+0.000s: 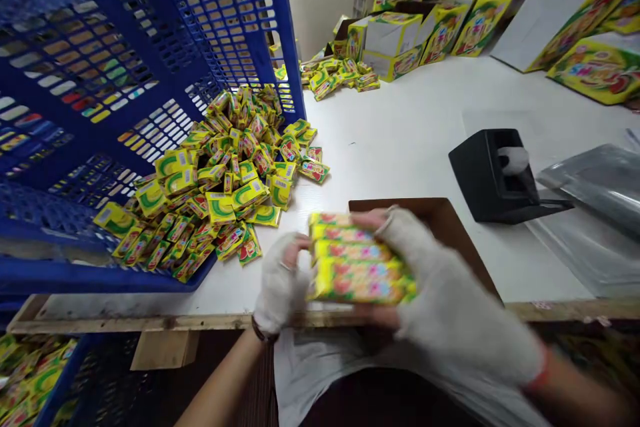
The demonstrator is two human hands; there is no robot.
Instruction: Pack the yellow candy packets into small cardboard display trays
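Observation:
Both my hands wear pale fingerless gloves and hold a stack of yellow packets [356,265] just above the table's near edge. My left hand [280,283] presses the stack's left end with closed fingers. My right hand [440,293] wraps round its right side, fingertips over the top. A heap of small yellow, green and red packets [220,187] spills from a tipped blue plastic crate [100,113] onto the white table [400,133], to the left of my hands.
A brown board [440,220] lies under the stack. A black tape dispenser [495,177] stands to the right, with clear plastic sheets [595,213] beyond it. Yellow cartons [450,20] and more loose packets [340,73] crowd the far side. Another blue crate with packets [35,380] sits below left.

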